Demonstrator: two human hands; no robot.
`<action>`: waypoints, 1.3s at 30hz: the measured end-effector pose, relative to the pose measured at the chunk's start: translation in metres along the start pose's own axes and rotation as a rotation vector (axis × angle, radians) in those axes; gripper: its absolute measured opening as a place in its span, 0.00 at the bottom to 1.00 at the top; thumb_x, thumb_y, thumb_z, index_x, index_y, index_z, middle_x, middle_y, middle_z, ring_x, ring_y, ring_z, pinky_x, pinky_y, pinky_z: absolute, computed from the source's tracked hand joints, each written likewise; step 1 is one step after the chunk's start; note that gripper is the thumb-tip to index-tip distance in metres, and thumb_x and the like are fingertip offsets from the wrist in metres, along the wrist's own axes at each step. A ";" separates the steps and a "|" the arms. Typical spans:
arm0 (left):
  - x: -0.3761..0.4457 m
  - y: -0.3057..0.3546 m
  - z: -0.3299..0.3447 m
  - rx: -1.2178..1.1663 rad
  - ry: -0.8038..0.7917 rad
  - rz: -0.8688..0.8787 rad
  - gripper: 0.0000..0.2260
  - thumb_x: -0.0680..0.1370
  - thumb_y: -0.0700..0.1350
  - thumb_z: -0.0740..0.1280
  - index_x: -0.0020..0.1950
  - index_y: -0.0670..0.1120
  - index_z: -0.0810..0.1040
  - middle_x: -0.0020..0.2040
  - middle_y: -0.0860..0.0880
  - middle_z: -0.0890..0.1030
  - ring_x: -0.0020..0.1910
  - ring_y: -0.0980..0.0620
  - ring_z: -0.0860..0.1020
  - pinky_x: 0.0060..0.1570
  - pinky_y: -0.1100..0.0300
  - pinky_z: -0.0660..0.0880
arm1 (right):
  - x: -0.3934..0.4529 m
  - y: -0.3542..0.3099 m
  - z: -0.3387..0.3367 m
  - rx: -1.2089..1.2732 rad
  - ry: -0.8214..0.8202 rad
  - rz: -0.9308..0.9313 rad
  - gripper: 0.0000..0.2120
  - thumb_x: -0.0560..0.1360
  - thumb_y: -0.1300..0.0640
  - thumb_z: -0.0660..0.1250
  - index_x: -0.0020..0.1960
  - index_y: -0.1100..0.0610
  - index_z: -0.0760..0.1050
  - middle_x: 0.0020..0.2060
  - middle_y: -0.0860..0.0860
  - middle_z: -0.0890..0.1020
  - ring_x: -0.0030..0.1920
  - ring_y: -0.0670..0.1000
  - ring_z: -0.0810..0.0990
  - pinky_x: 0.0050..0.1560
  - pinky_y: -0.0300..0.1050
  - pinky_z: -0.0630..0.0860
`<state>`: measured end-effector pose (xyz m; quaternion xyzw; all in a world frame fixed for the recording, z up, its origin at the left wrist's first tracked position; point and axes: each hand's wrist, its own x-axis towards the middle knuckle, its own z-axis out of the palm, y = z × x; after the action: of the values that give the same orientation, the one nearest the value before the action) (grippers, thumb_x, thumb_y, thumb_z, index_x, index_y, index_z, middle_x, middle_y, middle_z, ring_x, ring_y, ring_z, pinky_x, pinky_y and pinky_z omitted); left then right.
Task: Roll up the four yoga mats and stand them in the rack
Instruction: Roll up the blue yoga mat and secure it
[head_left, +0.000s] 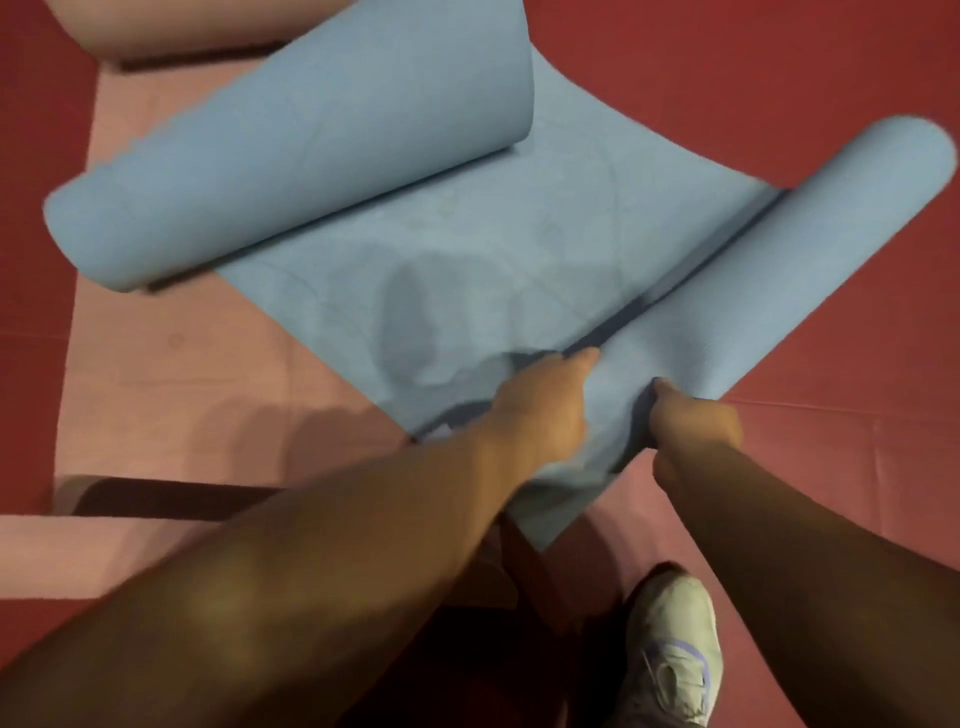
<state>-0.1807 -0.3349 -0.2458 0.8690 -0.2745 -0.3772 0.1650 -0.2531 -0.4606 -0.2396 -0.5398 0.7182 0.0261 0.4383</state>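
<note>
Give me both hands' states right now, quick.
Left hand: fingers curled, gripping the near end of the blue yoga mat roll.
Right hand: also gripping the same roll end.

One blue yoga mat (467, 249) is in view, curled into a roll at each of its two ends. Two pink mats lie near it: one pink mat (171, 364) flat under the blue one's left side, and one rolled pink mat (171, 26) at the top left edge. Two bare hands, the left hand (540, 410) and the right hand (696, 421), and one pale sneaker (670, 649) are visible.
</note>
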 end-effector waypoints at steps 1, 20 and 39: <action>0.000 0.000 -0.024 0.069 -0.006 0.044 0.36 0.77 0.46 0.71 0.81 0.54 0.58 0.73 0.45 0.72 0.71 0.43 0.73 0.68 0.50 0.71 | -0.014 -0.010 0.000 0.146 -0.034 0.018 0.25 0.73 0.52 0.74 0.65 0.64 0.74 0.55 0.56 0.82 0.52 0.60 0.82 0.54 0.54 0.81; -0.168 -0.080 -0.210 0.252 0.162 -0.023 0.52 0.59 0.78 0.64 0.80 0.64 0.54 0.78 0.53 0.64 0.74 0.48 0.67 0.69 0.45 0.69 | -0.223 -0.077 0.048 0.844 -0.778 0.396 0.11 0.83 0.53 0.61 0.48 0.57 0.77 0.34 0.52 0.81 0.23 0.48 0.73 0.23 0.36 0.66; -0.332 -0.049 -0.277 0.756 0.969 0.345 0.35 0.68 0.56 0.74 0.75 0.56 0.70 0.74 0.47 0.71 0.72 0.39 0.69 0.68 0.42 0.65 | -0.366 -0.049 -0.042 1.211 -1.355 0.109 0.19 0.80 0.48 0.61 0.62 0.60 0.78 0.55 0.57 0.85 0.54 0.54 0.85 0.56 0.51 0.78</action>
<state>-0.1441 -0.0743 0.1000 0.8825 -0.4191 0.2133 0.0110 -0.2269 -0.2272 0.0480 -0.0517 0.2224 -0.0233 0.9733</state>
